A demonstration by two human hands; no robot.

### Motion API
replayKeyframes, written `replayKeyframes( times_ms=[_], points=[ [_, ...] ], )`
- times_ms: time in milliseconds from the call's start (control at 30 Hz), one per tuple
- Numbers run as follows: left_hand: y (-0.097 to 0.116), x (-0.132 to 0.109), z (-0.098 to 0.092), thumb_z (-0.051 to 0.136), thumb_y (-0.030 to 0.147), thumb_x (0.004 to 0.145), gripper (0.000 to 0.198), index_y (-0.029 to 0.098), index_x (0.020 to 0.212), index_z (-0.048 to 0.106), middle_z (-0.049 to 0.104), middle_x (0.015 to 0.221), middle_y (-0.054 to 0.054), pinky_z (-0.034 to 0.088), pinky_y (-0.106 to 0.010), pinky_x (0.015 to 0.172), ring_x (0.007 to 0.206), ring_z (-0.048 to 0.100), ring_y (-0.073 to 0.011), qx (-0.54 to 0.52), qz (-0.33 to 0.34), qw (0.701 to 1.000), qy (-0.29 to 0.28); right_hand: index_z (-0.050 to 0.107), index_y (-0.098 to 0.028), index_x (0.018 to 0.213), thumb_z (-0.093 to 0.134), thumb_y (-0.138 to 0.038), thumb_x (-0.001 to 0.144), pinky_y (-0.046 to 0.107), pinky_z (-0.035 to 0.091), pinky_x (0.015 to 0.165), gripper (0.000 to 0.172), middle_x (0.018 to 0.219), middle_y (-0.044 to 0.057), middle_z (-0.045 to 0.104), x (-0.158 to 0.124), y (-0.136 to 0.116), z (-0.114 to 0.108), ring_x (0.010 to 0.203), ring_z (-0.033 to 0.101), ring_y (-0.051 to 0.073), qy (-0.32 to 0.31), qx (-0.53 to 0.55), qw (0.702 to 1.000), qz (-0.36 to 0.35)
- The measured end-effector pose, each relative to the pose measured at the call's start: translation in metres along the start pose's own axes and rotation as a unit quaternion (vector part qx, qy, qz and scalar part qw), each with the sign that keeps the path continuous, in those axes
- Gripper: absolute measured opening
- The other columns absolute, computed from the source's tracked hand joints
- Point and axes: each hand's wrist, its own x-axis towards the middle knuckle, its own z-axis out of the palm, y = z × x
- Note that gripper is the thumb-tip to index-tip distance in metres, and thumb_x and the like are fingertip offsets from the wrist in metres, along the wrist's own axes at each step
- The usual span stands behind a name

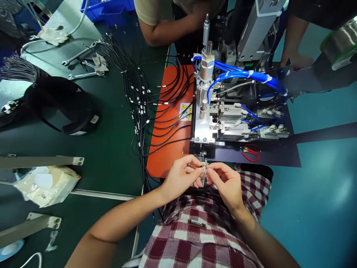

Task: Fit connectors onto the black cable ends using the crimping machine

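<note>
My left hand (184, 174) and my right hand (226, 183) meet in front of my lap, just below the near end of a metal machine assembly (205, 128). The fingertips of both are pinched together around a small whitish and metal piece (205, 169), too small and too covered to name. Beneath the fingers, a small labelled plate (202, 181) partly shows. Black cables (167, 130) run from the machine across an orange plate (158, 149) on the left.
Red-handled scissors (251, 152) lie right of my hands. Blue air tubes (251, 74) arch over the machine. On the green table (111, 156) are wrenches (83, 76), a black cable bundle (61, 104) and a plastic bag (47, 184). Another person's arm (173, 29) rests at the back.
</note>
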Motion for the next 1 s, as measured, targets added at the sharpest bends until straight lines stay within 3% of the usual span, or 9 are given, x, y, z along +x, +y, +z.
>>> replayKeyframes(
  times_ms=[233,367,533,767,1000],
  points=[
    [0.004,0.004,-0.002,0.062,0.040,0.087,0.029,0.017,0.103,0.057,0.059,0.059,0.003,0.045,-0.018,0.046,0.046,0.056,-0.0082,-0.022,0.008,0.997,-0.070,0.062,-0.018,0.075,0.069,-0.039,0.080,0.022,0.041,0.046,0.023,0.063,-0.002,0.057,0.008,0.002,-0.004,0.047,0.047,0.008,-0.056,0.061,0.995,0.053],
    [0.004,0.007,0.000,0.061,0.045,0.086,0.029,0.017,0.090,0.054,0.058,0.049,0.003,0.040,-0.018,0.041,0.041,0.056,-0.0113,-0.054,-0.003,0.998,-0.031,0.060,-0.018,0.076,0.067,-0.041,0.081,0.022,0.040,0.046,0.025,0.062,-0.002,0.056,0.010,0.000,-0.006,0.048,0.046,0.009,-0.071,0.018,0.996,0.043],
    [-0.002,0.009,0.001,0.063,0.045,0.085,0.031,0.015,0.082,0.053,0.044,0.042,0.008,0.025,-0.015,0.041,0.036,0.036,-0.0034,-0.047,0.022,0.998,0.027,0.058,-0.019,0.078,0.062,-0.041,0.086,0.024,0.040,0.048,0.023,0.061,-0.003,0.053,0.009,0.001,-0.002,0.049,0.047,0.010,-0.055,-0.039,0.998,-0.009],
    [0.006,0.010,-0.001,0.072,0.042,0.077,0.033,0.012,0.085,0.060,0.043,0.050,0.008,0.025,-0.017,0.041,0.040,0.034,-0.0027,-0.085,-0.015,0.996,-0.019,0.061,-0.019,0.082,0.058,-0.035,0.089,0.025,0.041,0.050,0.017,0.070,0.000,0.055,0.011,0.015,-0.001,0.053,0.047,0.011,-0.035,-0.090,0.993,-0.071],
    [0.002,0.008,0.002,0.070,0.037,0.079,0.027,0.012,0.084,0.060,0.056,0.062,0.002,0.032,-0.016,0.044,0.047,0.046,-0.0046,-0.048,-0.008,0.999,0.024,0.064,-0.020,0.085,0.064,-0.033,0.086,0.024,0.041,0.050,0.013,0.070,0.000,0.058,0.015,-0.003,-0.016,0.055,0.049,0.012,-0.017,-0.088,0.996,-0.030]
  ],
)
